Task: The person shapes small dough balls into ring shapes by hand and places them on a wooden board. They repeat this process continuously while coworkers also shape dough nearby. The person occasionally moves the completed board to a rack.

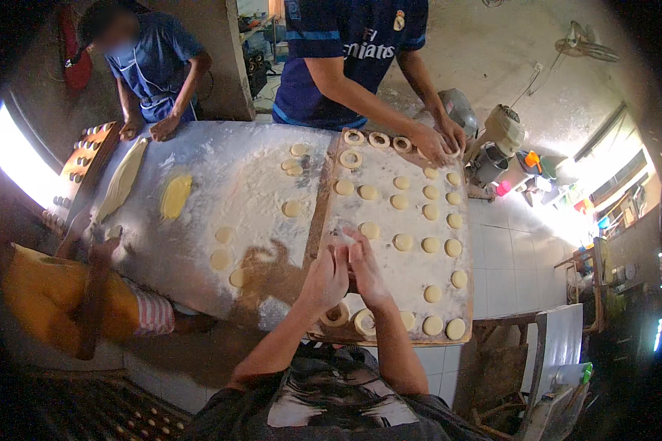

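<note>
Table [143,242]: grey, flour-dusted, across left and centre.
Board [417,266]: wooden-edged, floury, right of centre.
Room: pale floor tiles [493,242], right; rough wall [485,51], upper right.
Dough rounds [402,242]: smooth, pale, flat, in loose rows on the board.
Fingers [357,252]: left hand [326,276] and right hand [368,276] together, centre; grip hidden, cannot tell.

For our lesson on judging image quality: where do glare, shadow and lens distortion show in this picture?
Head view: white glare burns out the far-left edge and the right side beyond the tiled floor; head view: a dark shadow lies on the metal table, left of the left hand; head view: the table's near edge bows, and the picture's corners fade to black.
</note>
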{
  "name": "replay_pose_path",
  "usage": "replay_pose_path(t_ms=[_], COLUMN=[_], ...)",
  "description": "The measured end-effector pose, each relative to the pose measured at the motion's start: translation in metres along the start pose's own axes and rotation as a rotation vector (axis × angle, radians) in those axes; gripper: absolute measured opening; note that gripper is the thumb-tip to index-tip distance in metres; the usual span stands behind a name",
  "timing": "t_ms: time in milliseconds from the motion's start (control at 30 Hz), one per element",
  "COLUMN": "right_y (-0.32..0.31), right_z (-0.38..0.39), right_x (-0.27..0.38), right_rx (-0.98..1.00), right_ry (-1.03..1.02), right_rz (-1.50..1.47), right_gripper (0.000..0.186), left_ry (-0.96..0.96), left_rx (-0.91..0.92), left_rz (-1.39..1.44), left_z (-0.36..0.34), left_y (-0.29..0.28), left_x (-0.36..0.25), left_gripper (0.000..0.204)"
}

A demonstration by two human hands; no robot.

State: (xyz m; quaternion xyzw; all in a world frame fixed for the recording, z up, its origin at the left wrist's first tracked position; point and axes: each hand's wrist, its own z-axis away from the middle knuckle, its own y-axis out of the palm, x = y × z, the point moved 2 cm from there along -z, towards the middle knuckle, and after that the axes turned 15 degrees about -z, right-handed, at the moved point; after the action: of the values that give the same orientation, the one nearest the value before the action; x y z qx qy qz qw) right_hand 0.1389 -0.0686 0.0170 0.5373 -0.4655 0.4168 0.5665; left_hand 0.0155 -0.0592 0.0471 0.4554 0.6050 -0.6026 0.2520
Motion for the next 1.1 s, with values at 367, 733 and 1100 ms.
replay_pose_path(t_ms=[367,733,1100], right_y=[0.004,0.166,0.258], right_z=[-0.013,-0.101,-0.157], right_x=[-0.012,-0.077,-0.073], right_rx=[-0.071,0.592,0.857], right_ry=[0.299,0.044,0.229], right_rz=[1.085,0.860,0.721], right_gripper=[0.086,0.039,0.043], left_ry=[-0.106,-0.338,-0.455], left_rx=[0.570,-0.037,-0.020], left_rz=[-0.727,-0.364,-0.294], left_z=[-0.026,-0.003,0.014], left_y=[-0.014,-0.142,-0.215], left_x=[0.071,0.176,0.235], left_gripper=[0.090,0.055,0.032])
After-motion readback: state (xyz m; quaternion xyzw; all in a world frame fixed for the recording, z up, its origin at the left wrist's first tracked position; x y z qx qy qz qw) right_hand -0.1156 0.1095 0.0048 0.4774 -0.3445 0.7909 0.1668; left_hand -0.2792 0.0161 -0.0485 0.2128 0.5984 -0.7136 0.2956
